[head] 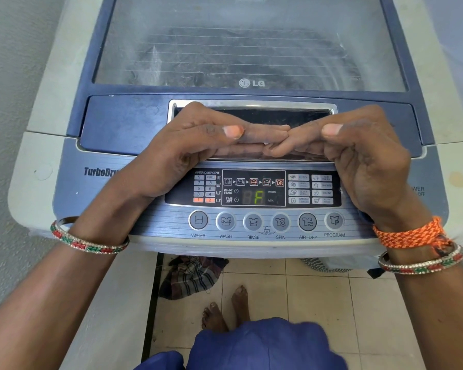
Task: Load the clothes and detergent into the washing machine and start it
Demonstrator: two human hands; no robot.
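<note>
The person stands in front of the washing machine [48, 161], both palms turned up, and the fingers of the left hand [198, 145] and the right hand [358, 153] lie almost straight together under the lip of the lid handle [251, 106]. The fingertips meet in the middle. I think this hold is for moving the lid [249, 46], which lies flat now. Through the cloudy glass I cannot say surely if clothes are inside. The control panel [253, 188] is lit and shows a green "F". A checked cloth [193, 279] lies on the floor tiles [318, 297] near the bare feet.
</note>
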